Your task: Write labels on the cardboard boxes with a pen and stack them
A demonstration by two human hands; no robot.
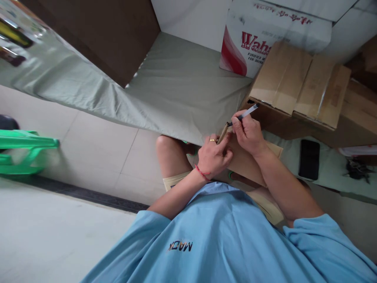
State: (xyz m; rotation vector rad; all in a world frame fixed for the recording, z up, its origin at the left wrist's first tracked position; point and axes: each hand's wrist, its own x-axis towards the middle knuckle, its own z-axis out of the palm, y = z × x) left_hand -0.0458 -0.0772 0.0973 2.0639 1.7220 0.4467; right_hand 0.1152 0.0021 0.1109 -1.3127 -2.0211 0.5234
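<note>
My right hand [247,131] is closed around a pen [246,114], its tip down against the edge of a flat brown cardboard piece [246,163] that rests across my lap. My left hand [212,155], wearing a ring and a red wrist string, pinches the top edge of the same cardboard piece right beside the pen tip. Both hands touch at the cardboard's upper corner.
A grey-green cloth covered surface [176,86] lies ahead. On it stand taped cardboard boxes [297,84] and a white and red printed carton [265,35]. A black phone [309,159] lies at the right. A green plastic item [23,151] sits on the tiled floor at the left.
</note>
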